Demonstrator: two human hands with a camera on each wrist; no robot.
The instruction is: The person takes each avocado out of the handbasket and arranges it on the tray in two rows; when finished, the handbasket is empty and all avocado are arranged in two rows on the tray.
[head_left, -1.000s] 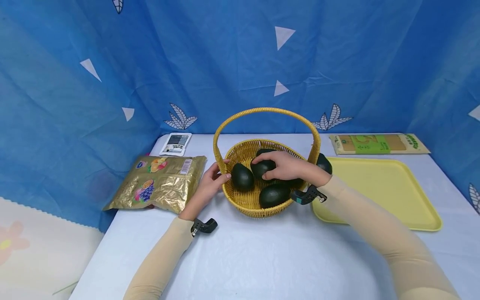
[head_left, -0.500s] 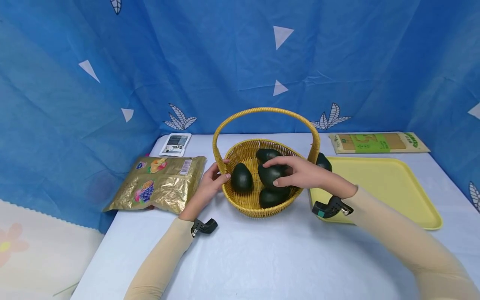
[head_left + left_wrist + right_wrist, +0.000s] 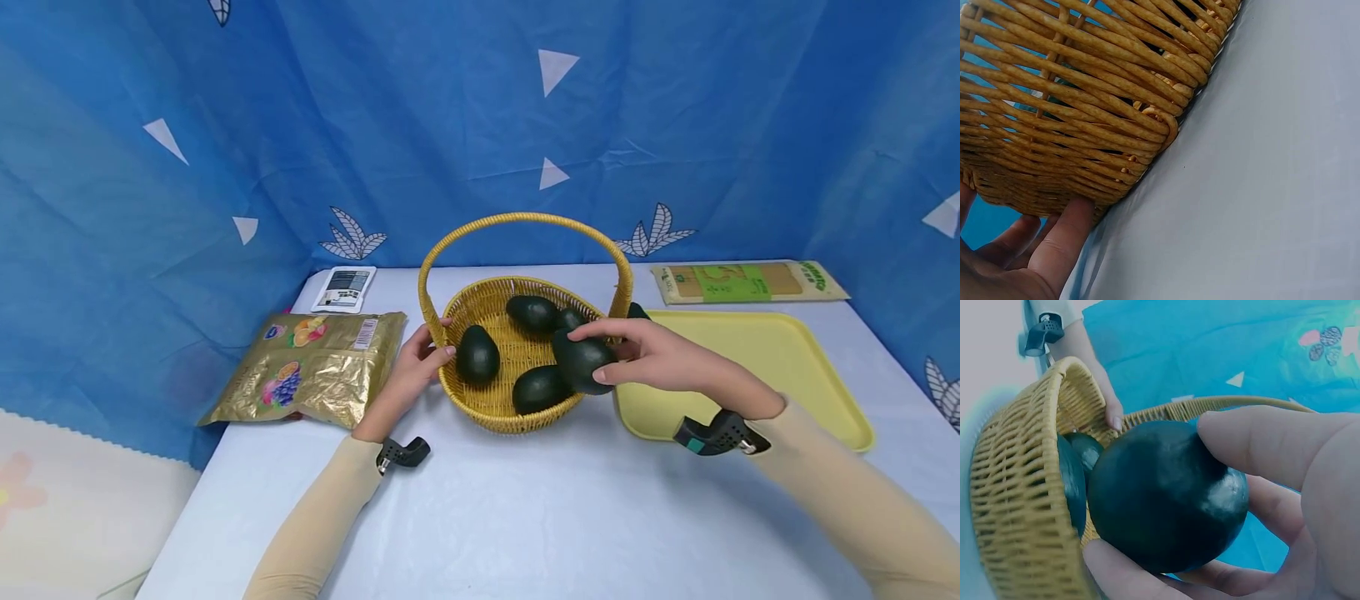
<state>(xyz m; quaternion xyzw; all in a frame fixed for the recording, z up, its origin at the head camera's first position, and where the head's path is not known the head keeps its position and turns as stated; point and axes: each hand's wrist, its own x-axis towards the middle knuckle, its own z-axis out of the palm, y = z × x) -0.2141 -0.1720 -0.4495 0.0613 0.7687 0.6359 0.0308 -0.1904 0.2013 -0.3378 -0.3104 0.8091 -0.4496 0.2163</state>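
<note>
— Wicker first: where does the yellow woven basket with the hoop handle [image 3: 517,358] sit from the hands?

— At twelve o'clock from the person. The left hand [image 3: 411,375] rests at its nine o'clock rim, fingers curled loosely against the weave.

— And the right hand [image 3: 660,358]?

— It grips a dark green avocado [image 3: 581,360] between thumb and fingers, held above the basket's three o'clock rim. The fruit's long axis runs roughly from eleven to five.

— What lies beyond it?

— A pale yellow plastic tray [image 3: 780,367], at three o'clock, just beside the basket and nearer the right hand.

— And inside the basket?

— Three more avocados show clearly; a fourth is half hidden.
</note>
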